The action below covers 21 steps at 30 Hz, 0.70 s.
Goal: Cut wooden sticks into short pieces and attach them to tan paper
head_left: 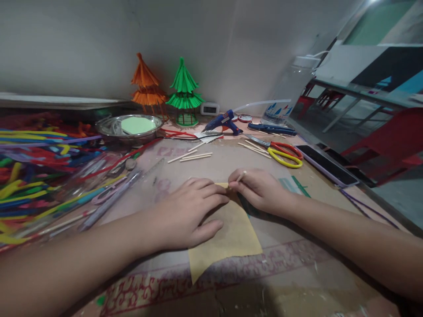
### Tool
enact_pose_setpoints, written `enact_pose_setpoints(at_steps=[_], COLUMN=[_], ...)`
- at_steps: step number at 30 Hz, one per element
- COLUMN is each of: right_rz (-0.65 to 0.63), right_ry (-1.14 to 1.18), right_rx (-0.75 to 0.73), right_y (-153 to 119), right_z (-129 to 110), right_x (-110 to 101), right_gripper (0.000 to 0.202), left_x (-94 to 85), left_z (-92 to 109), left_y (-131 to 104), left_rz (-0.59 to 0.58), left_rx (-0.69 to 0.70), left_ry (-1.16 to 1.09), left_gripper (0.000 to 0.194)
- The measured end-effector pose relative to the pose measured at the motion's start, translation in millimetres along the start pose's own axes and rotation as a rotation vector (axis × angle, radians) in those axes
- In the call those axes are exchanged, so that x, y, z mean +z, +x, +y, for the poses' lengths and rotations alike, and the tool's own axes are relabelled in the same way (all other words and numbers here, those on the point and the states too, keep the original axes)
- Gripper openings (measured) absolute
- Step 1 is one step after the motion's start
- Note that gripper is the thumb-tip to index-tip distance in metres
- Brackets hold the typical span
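Note:
A yellowish sheet with a torn edge, which looks like sandpaper (233, 235), lies on the table in front of me. My left hand (191, 213) rests flat on its left part, fingers stretched out and pressing it down. At the sheet's far edge, my right hand (259, 189) is closed in a pinch around a thin wooden stick (242, 175). One end of the stick pokes out above the fingers; its lower end is near the sheet and partly hidden. More pale wooden sticks (196, 157) lie beyond my hands.
Scissors (286, 154), a phone (325, 165) and a blue glue gun (224, 121) lie at the back and right. Orange (145, 79) and green (183, 88) tiered models stand by the wall. A metal dish (109, 127) and colourful pipe cleaners (26, 189) occupy the left.

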State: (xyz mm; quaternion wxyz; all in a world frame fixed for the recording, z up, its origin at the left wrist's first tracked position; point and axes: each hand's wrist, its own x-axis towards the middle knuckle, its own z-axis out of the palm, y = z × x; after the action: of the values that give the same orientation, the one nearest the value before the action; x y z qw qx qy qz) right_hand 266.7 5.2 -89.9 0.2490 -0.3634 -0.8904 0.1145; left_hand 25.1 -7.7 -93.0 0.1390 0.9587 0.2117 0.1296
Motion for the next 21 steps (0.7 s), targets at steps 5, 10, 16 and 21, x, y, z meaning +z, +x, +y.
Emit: enact_pose_setpoints(at_steps=[5,10,16,21], right_rz=[0.028,0.02,0.02,0.017], right_ry=[-0.107,-0.057,-0.043,-0.066], right_rx=[-0.089,-0.11,-0.056,-0.075], right_y=[-0.2,-1.4,1.0,3.1], right_z=[0.3,-3.1,-0.9,0.0], right_x=[0.4,0.2,0.4,1.9], right_gripper=[0.018,0.017,0.019,0.017], left_x=[0.4,1.2,1.8,2.4], left_z=[-0.6,-1.5,-0.9,-1.2], left_y=[-0.5,-0.3,-1.1,-2.3], left_rz=[0.005,0.012,0.046,0.057], left_rx=[-0.007,0.001,0.002,-0.033], left_ry=[0.002,0.005,-0.009,-0.025], left_gripper=[0.041,0.04,0.039,0.042])
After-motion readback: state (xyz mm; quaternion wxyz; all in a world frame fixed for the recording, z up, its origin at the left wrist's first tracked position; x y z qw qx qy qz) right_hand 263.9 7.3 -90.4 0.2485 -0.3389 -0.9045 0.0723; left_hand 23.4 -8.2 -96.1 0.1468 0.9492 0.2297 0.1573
